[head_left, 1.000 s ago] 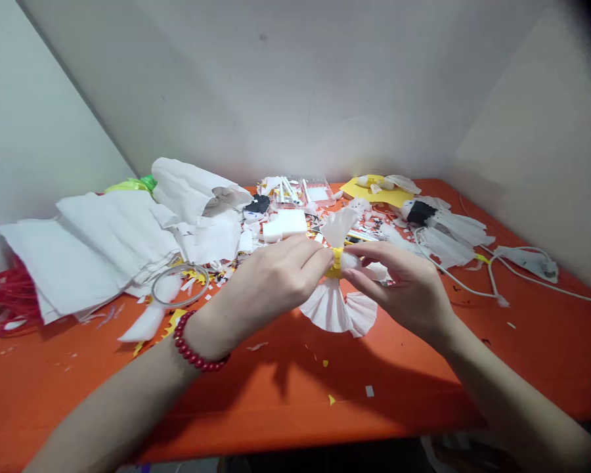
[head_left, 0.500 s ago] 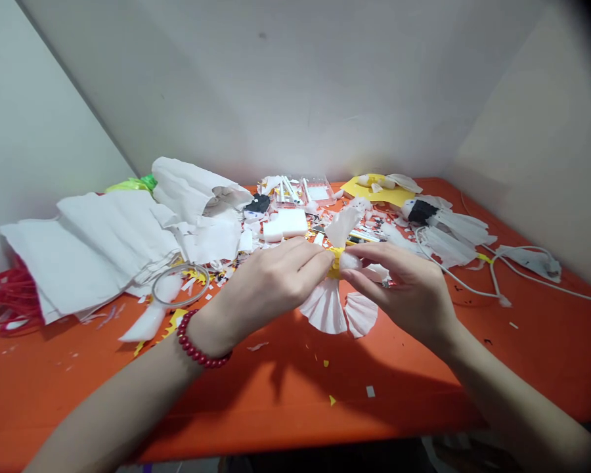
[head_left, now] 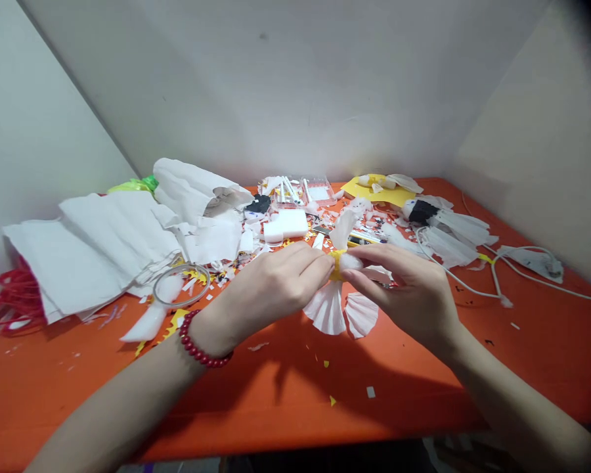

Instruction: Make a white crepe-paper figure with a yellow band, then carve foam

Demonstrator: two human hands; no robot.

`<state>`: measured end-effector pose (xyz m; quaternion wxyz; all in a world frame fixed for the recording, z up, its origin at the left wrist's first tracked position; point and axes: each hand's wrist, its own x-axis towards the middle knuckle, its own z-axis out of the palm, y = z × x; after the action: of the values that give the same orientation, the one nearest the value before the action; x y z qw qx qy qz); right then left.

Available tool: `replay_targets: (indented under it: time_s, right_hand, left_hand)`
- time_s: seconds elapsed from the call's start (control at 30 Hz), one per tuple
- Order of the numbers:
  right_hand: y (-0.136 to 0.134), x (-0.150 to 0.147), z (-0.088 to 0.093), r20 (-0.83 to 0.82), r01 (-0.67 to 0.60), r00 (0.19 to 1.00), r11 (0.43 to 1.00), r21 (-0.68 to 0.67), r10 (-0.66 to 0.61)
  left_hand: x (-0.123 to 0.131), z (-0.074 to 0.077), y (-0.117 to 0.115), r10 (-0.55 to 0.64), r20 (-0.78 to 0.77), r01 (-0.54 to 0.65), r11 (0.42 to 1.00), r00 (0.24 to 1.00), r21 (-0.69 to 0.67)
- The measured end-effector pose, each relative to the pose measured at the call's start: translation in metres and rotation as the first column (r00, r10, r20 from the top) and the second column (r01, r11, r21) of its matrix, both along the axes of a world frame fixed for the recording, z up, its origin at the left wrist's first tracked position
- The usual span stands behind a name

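Observation:
Between my hands is a small paper craft figure with a white rounded body [head_left: 350, 261], a yellow paper band [head_left: 337, 264] and pleated white paper fins [head_left: 328, 309]. My left hand [head_left: 288, 276], with a red bead bracelet [head_left: 199, 345] at the wrist, is closed on the yellow band; its fingertips are partly hidden. My right hand [head_left: 408, 282] pinches the white body between thumb and fingers. One fin points up from the band and others hang below it. A separate-looking pleated fan [head_left: 362, 315] shows beneath my right thumb; whether it is attached I cannot tell.
Large white paper sheets [head_left: 113, 243] and a roll of clear tape [head_left: 181, 286] lie left. Behind are a white block [head_left: 288, 225], markers [head_left: 290, 189] and paper scraps. Yellow paper [head_left: 381, 190], a black-banded paper figure [head_left: 423, 211] and a white cable [head_left: 495, 282] lie right.
The figure has turned slightly between my hands, its upper fin shifting a little to the right. Both hands keep their hold and have barely moved.

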<state>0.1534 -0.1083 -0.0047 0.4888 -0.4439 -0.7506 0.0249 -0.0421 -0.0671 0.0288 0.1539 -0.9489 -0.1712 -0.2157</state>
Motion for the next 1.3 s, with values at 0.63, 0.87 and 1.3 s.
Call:
replay_targets:
  time_s: [0.63,0.87,1.3]
  right_hand:
    - [-0.0027,0.0004,-0.0019,-0.060,-0.039,0.998,0.998,-0.054,0.036]
    - [-0.0018,-0.0008,-0.0032,-0.040,-0.032,0.999,0.999,-0.042,0.030]
    - [-0.0035,-0.0028,-0.0019,-0.060,-0.013,0.998,1.000,-0.014,0.012]
  left_hand:
    - [-0.0023,0.0017,-0.0002,-0.019,0.076,0.025,0.997,0.997,-0.080]
    - [-0.0029,0.0020,-0.0025,-0.001,0.031,0.003,0.997,1.000,-0.072]
    - [0.0043,-0.0025,-0.0060,0.072,0.153,-0.059,0.994,0.986,-0.090]
